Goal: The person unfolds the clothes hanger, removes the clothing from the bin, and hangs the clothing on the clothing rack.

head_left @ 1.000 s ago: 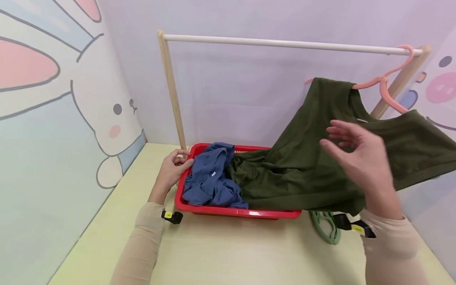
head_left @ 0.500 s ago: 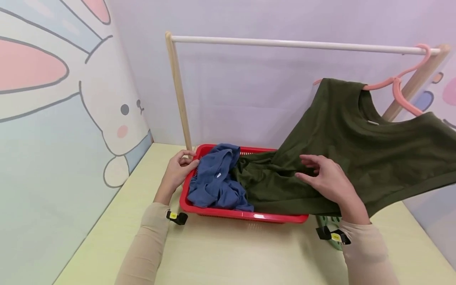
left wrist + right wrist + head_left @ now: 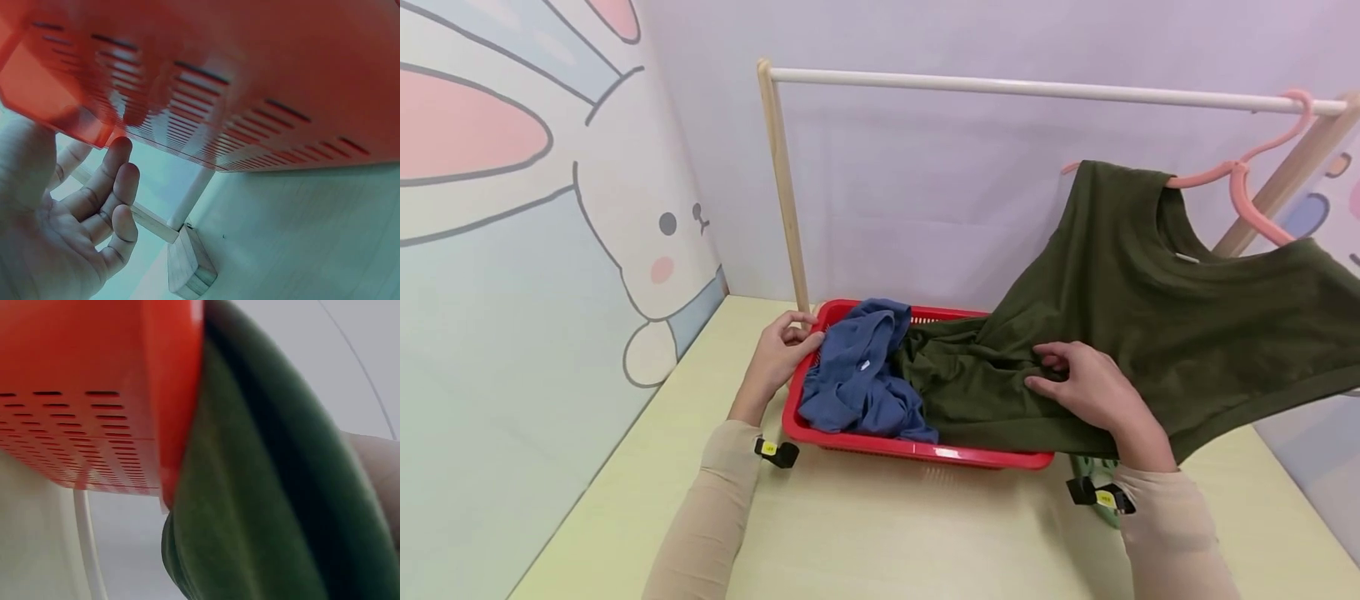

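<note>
On the red basket's point(image 3: 917, 451) left rim, the left hand point(image 3: 775, 354) lies with its thumb over the edge and fingers curled outside; the left wrist view shows that hand point(image 3: 75, 219) beside the basket wall point(image 3: 300, 69). A dark green sleeveless top point(image 3: 1150, 292) hangs from a pink hanger point(image 3: 1255, 217), its lower part lying in the basket. The right hand point(image 3: 1097, 392) grips the top's cloth near the basket's right end, thumb and fingers bent into it. In the right wrist view, green cloth point(image 3: 250, 487) hides its fingertips. Crumpled blue clothing point(image 3: 857, 375) fills the basket's left side.
Behind the basket stands a rack with a white rod point(image 3: 1000, 86) and wooden posts point(image 3: 786, 192); the hanger hooks on its right end. A green object point(image 3: 1105, 492) lies partly hidden by the right wrist. Painted walls point(image 3: 490, 317) flank the pale table point(image 3: 925, 533).
The right hand moved left and down from in front of the hanging top onto its cloth by the basket, its fingers closing in. The left hand stayed at the basket rim. The view shifted slightly.
</note>
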`<state>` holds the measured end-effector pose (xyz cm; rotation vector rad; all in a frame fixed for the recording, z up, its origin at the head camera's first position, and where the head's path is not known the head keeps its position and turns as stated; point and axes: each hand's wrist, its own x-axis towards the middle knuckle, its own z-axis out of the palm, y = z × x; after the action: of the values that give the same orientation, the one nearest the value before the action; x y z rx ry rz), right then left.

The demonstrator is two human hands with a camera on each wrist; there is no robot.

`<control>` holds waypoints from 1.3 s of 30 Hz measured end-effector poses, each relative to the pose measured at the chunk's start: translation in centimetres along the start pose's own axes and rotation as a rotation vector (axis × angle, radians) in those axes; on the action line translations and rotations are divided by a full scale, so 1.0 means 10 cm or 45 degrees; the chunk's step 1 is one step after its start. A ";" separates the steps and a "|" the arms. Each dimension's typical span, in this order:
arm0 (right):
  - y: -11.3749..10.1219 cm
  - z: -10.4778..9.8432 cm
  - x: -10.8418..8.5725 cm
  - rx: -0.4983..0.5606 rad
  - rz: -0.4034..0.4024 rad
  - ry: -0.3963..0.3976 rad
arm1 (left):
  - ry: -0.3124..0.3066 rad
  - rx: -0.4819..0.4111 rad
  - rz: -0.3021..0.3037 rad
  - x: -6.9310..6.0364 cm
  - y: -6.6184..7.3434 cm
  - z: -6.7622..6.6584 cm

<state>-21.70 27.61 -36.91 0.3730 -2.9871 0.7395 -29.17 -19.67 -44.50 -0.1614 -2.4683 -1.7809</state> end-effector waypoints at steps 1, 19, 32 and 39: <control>0.00 0.01 0.00 -0.005 0.006 0.008 | 0.000 -0.001 0.000 0.00 0.00 0.00; -0.11 0.15 0.02 0.040 0.069 0.195 | 0.003 -0.014 -0.010 0.00 0.01 -0.01; -0.17 0.07 -0.05 0.026 0.034 0.421 | 0.008 -0.029 -0.022 -0.02 0.01 -0.01; -0.15 -0.14 -0.17 0.016 0.095 0.618 | 0.007 -0.024 -0.015 0.00 -0.01 0.00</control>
<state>-19.70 27.35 -35.10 0.0657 -2.5488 0.7296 -29.21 -19.70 -44.58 -0.1438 -2.4544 -1.8078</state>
